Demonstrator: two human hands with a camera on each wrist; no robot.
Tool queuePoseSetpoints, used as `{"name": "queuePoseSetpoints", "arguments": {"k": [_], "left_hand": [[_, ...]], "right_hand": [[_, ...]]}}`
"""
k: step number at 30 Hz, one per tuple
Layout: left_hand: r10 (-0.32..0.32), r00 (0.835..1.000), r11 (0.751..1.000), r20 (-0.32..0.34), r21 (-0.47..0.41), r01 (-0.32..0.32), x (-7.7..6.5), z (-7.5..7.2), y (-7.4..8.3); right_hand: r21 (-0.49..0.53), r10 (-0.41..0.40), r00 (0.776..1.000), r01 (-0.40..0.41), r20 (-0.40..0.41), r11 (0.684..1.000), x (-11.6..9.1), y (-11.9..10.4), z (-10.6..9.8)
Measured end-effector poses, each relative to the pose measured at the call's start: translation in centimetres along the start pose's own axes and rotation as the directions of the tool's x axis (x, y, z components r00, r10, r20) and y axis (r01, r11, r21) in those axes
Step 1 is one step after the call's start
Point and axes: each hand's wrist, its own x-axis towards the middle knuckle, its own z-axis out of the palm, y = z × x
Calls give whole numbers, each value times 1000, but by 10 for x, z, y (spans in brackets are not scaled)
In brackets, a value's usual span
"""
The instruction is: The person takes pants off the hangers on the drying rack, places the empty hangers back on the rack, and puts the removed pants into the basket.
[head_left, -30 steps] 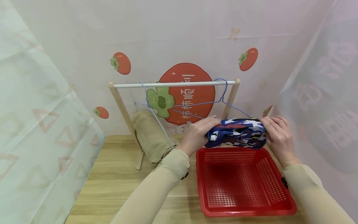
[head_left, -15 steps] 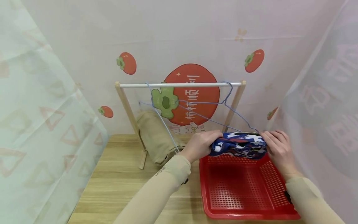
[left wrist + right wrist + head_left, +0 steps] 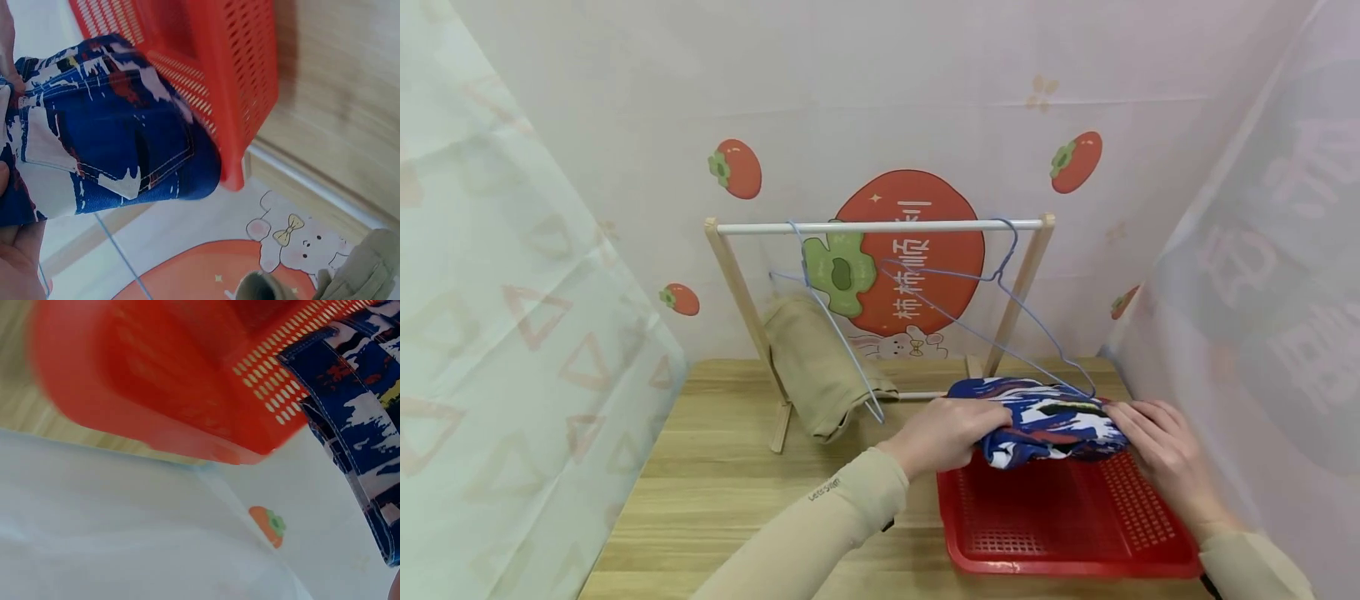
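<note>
A pair of blue pants (image 3: 1052, 417) with white, red and black streaks is held bunched between both hands, above the back of the red basket. My left hand (image 3: 951, 429) grips its left end, fingers curled over the cloth. At the other end, my right hand (image 3: 1168, 450) holds the edge. A stitched pocket shows on the pants (image 3: 106, 137) in the left wrist view. The blue wire hanger (image 3: 997, 275) hangs from the rack's bar, its lower corner reaching the pants' top edge; whether it passes inside the cloth cannot be told.
The red basket (image 3: 1071, 568) stands on the wooden table (image 3: 700, 500) beneath the hands. A rack with a white bar (image 3: 880, 227) stands behind. On its left, folded khaki cloth (image 3: 812, 367) hangs on another blue hanger (image 3: 842, 337). Printed curtains enclose the sides and back.
Both hands have lowered the pants from near the hanger toward the basket, and the pants have tilted to show more of their top. The right hanger's lower corner has come into sight.
</note>
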Motion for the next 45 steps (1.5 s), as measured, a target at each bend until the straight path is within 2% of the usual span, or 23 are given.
{"name": "queuePoseSetpoints", "arguments": {"k": [6,9,14,17,20,22,25,28,31,36,38,40,45], "left_hand": [[27,997,1000,66,-1,-27,-10,13,5],[38,993,999,108,6,-39,-14,19,8],[55,985,997,161,48,-63,-18,28,12],[68,984,995,168,61,-79,-21,32,15],[88,981,992,173,69,-101,-22,37,17],[109,978,989,176,81,-125,-22,41,19],[136,971,982,195,106,-159,-23,49,22],[160,961,975,226,116,-190,-26,56,24],[171,951,974,257,103,-203,-29,62,26],[179,938,976,298,66,-207,-28,67,29],[174,928,979,329,42,-199,-28,68,31],[163,914,983,370,17,-182,-28,70,33],[115,872,993,476,-39,-110,-27,72,39]], "right_hand": [[49,-51,995,47,91,998,-18,-5,-2],[51,-39,986,31,161,998,-30,-7,-4],[16,24,950,-30,312,999,-49,-11,-11],[2,39,930,-43,366,999,-57,-14,-13],[-3,38,922,-40,386,999,-65,-16,-14],[8,22,928,-27,372,1000,-70,-17,-13],[14,9,926,-15,378,1000,-78,-19,-12],[6,11,913,-15,409,1000,-86,-22,-12],[-8,22,904,-21,428,1000,-92,-25,-12],[-13,-1,901,7,434,1000,-100,-29,-12],[-13,0,884,7,467,1000,-103,-31,-13],[-15,18,852,-13,523,1000,-106,-33,-15],[-19,52,748,-53,662,998,-109,-33,-19]]}}
